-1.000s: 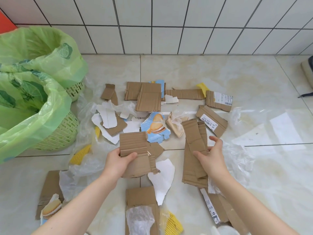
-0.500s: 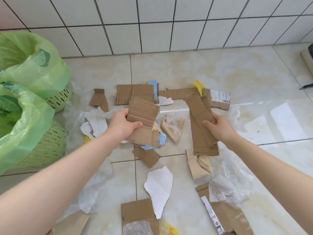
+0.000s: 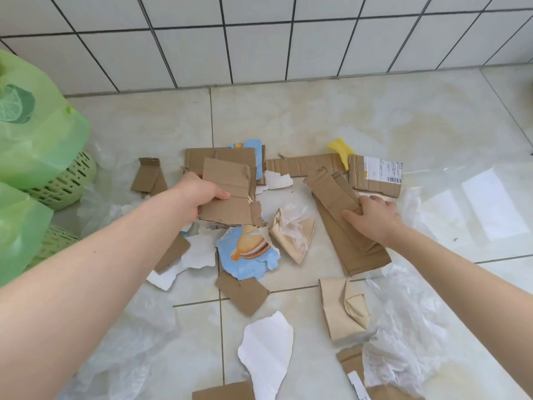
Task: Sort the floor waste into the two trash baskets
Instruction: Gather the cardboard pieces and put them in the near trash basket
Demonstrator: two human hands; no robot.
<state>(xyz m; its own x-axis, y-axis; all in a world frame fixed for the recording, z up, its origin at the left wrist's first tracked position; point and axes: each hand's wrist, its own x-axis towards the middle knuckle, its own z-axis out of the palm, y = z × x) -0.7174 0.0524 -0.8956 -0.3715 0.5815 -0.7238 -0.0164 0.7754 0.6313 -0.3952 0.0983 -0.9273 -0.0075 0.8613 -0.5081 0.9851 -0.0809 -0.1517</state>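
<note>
My left hand (image 3: 199, 196) grips a stack of brown cardboard pieces (image 3: 227, 194), held above the littered floor at centre. My right hand (image 3: 372, 217) holds a bundle of long cardboard strips (image 3: 340, 223) a little to the right. Two green plastic baskets lined with green bags stand at the left edge, the farther basket (image 3: 69, 180) and the nearer basket (image 3: 54, 243). Below my hands lie a blue biscuit wrapper (image 3: 248, 255), torn white paper (image 3: 268, 350), beige paper (image 3: 294, 235) and more cardboard.
More cardboard (image 3: 302, 166), a labelled box piece (image 3: 375, 176) and a yellow scrap (image 3: 340, 148) lie near the white tiled wall (image 3: 259, 47). Clear plastic film (image 3: 403, 342) covers the floor at the right and lower left. Bare floor tiles stretch to the far right.
Both hands have lifted their cardboard off the floor and carried it forward, away from me. The view has shifted right, so the baskets sit farther left.
</note>
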